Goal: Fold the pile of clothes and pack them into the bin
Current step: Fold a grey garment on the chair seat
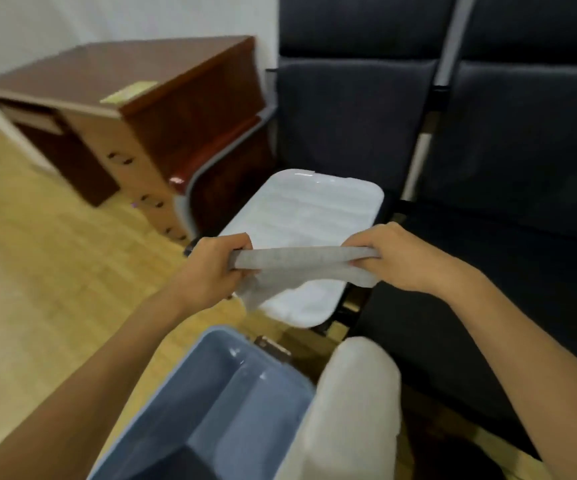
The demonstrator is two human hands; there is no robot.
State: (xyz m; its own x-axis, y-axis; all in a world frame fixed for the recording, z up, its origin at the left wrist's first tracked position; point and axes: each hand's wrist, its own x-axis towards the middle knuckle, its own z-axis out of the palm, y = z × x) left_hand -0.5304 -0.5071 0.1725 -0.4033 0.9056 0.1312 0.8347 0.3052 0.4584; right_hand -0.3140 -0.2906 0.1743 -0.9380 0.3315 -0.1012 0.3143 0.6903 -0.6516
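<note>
Fingers (242, 244) of the left hand (211, 268) curl round one end of a small grey cloth (301, 263), and the right hand (389, 258) pinches the other end, so the cloth is stretched taut between them with its long axis running side to side and a loose corner hanging below. The blue bin (211, 396) sits below and toward the person from the cloth, nearer the left hand, its mouth open. A white lid (301, 209) lies on the dark seat (488, 271) just behind the cloth. The person's knee (356, 393), in pale fabric, touches the bin's right rim and may crowd the drop.
</note>
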